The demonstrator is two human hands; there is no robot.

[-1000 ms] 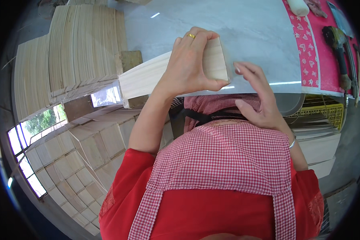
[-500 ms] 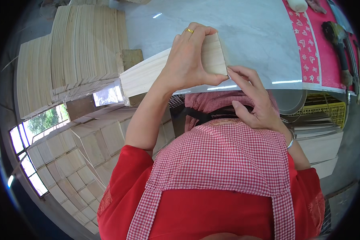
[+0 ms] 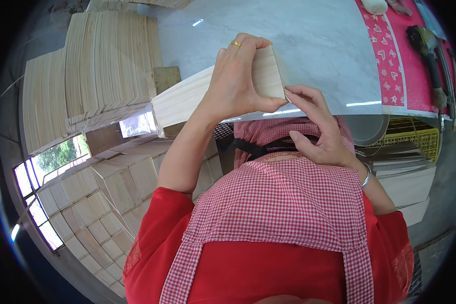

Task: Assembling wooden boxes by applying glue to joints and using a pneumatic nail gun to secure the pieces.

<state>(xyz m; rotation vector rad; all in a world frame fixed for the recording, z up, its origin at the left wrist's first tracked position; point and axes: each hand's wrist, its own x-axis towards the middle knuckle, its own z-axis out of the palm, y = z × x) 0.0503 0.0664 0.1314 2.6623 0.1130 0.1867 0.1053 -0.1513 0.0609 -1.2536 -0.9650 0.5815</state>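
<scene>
A long pale wooden board (image 3: 268,71) lies at the table's near edge, its left end beside a small brown wooden block (image 3: 166,80). My left hand (image 3: 235,76), with a gold ring, spans the board's width, thumb on the near edge and fingers over the far edge. It covers the middle of the board. My right hand (image 3: 321,126) is at the near right corner, its fingertips at or touching that corner. Its fingers are stretched out and its thumb stands apart, holding nothing that I can see.
Tall stacks of thin boards (image 3: 111,61) stand at the left, with piled wooden blocks (image 3: 101,202) below. The pale marbled tabletop (image 3: 319,45) extends beyond my hands. On the pink cloth (image 3: 418,86) lies a dark-handled tool (image 3: 430,66). A yellow basket (image 3: 415,139) sits lower right.
The board's right end and my left hand have shifted very slightly left and nearer. My right hand has stayed by the corner, with hardly any movement.
</scene>
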